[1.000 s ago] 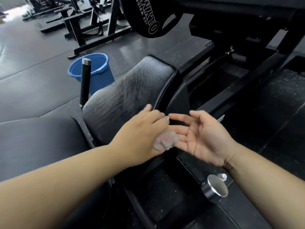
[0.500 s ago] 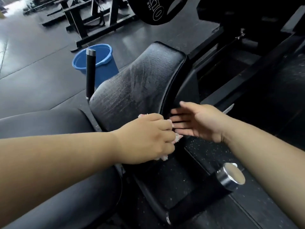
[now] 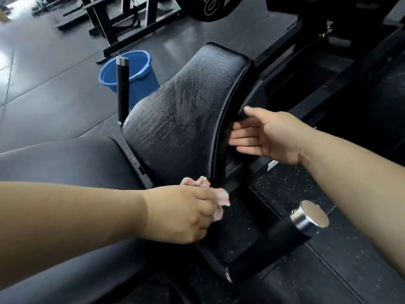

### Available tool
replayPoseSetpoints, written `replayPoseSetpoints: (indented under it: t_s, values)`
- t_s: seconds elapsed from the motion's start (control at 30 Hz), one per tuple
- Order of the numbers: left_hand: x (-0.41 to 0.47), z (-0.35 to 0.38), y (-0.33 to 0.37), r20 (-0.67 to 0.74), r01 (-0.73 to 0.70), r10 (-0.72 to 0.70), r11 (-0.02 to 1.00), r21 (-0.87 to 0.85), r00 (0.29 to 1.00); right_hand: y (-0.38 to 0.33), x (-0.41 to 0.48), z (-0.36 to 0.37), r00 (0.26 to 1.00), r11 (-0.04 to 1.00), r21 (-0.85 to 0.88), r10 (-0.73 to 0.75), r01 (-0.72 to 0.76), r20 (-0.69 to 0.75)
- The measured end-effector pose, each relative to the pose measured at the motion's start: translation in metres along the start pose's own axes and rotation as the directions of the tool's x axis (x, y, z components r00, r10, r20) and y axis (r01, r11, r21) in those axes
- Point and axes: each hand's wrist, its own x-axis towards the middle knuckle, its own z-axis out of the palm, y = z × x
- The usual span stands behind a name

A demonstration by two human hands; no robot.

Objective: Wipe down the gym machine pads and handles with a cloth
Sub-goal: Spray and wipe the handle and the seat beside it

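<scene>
Clutching one cloth (image 3: 220,199), the left grip (image 3: 177,213) sits at six o'clock of the pad (image 3: 186,110); right grip (image 3: 271,134), fingers straight, at three; two handles (image 3: 122,88).

Right hand (image 3: 274,137): fingertips hidden behind the edge of the worn black vinyl pad (image 3: 186,110). Pink-and-white cloth (image 3: 220,198) mostly buried in the left hand (image 3: 179,213); only tufts show past the knuckles. Blue plastic bucket (image 3: 140,80), beyond the left hand, partly behind the pad and the black upright handle (image 3: 122,88). Black weight plate (image 3: 210,7) cut by top edge, lettering unreadable.
</scene>
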Motion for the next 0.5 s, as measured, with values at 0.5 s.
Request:
replayPoseSetpoints:
  t_s: [0.5]
  values:
    - [0.018, -0.004, -0.002, -0.183, -0.123, 0.160, 0.972, 0.200, 0.970, 0.005, -0.002, 0.010, 0.997, 0.998, -0.011, -0.056, 0.055, -0.057]
